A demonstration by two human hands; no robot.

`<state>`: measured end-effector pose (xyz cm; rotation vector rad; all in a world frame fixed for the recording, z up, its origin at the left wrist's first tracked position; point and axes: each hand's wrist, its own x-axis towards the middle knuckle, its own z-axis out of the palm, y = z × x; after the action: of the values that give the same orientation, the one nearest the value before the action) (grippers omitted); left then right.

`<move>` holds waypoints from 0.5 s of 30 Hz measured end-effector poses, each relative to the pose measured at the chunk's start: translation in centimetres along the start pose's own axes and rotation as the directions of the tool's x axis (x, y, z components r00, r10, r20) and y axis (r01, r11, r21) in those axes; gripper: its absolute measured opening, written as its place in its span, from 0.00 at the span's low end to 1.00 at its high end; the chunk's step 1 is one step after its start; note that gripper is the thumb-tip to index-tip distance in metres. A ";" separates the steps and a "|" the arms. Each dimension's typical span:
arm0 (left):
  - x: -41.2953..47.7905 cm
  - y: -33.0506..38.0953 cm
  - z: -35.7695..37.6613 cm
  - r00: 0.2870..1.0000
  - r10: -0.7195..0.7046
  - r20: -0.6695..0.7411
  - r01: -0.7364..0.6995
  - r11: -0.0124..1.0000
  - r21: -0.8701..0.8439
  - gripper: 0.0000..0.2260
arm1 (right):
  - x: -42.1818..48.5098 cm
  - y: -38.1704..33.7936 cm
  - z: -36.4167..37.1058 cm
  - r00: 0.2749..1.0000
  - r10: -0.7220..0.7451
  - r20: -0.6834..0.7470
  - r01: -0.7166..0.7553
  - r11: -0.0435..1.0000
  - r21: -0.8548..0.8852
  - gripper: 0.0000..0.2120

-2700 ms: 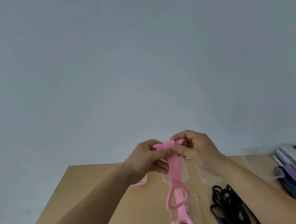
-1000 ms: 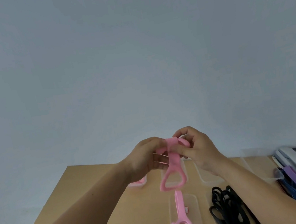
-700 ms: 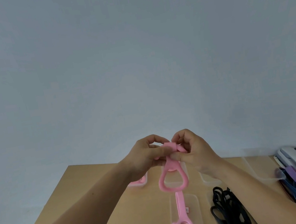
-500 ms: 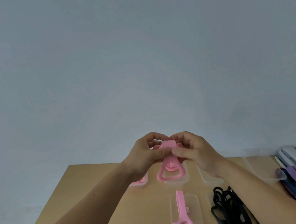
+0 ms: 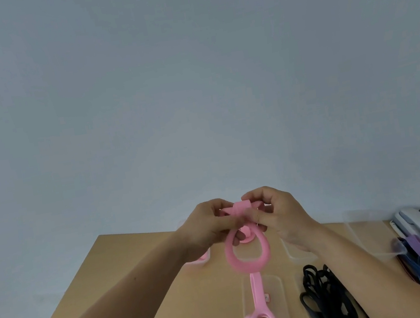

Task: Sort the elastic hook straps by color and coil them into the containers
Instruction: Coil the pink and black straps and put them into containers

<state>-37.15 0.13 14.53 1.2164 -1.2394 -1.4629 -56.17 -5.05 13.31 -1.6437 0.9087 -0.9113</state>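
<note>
So the person's left hand (image 5: 208, 227) and right hand (image 5: 281, 216) are both pinching a pink rubbery elastic strap (image 5: 230, 256) up above the tan wooden surface (image 5: 171, 302). Its top is folded into a small wad between the fingertips (a big teardrop loop dangles below). A second pink looped strap (image 5: 258, 297) lies on a clear plastic container (image 5: 277, 294), next to a tangled bundle of black straps (image 5: 324, 297).

Head-worn view, close behind left hand (image 5: 207, 230)
</note>
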 end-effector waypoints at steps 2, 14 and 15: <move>0.0 0.3 0.0 1.000 -0.016 0.022 0.018 0.998 -0.068 0.11 | -0.2 0.0 0.1 1.000 -0.018 -0.005 0.018 1.000 -0.001 0.12; 0.0 0.2 0.3 0.997 0.074 -0.021 -0.075 0.995 -0.058 0.13 | -0.6 0.0 -0.7 0.998 0.031 0.059 -0.036 0.995 0.091 0.23; 0.0 0.1 0.4 0.995 0.098 -0.030 -0.099 0.995 -0.025 0.13 | -0.5 -0.2 -0.8 0.996 0.058 0.068 -0.066 0.991 0.114 0.24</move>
<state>-37.58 0.14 14.66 1.1387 -1.2392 -1.3812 -57.06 -4.91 13.59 -1.5289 0.8419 -0.8478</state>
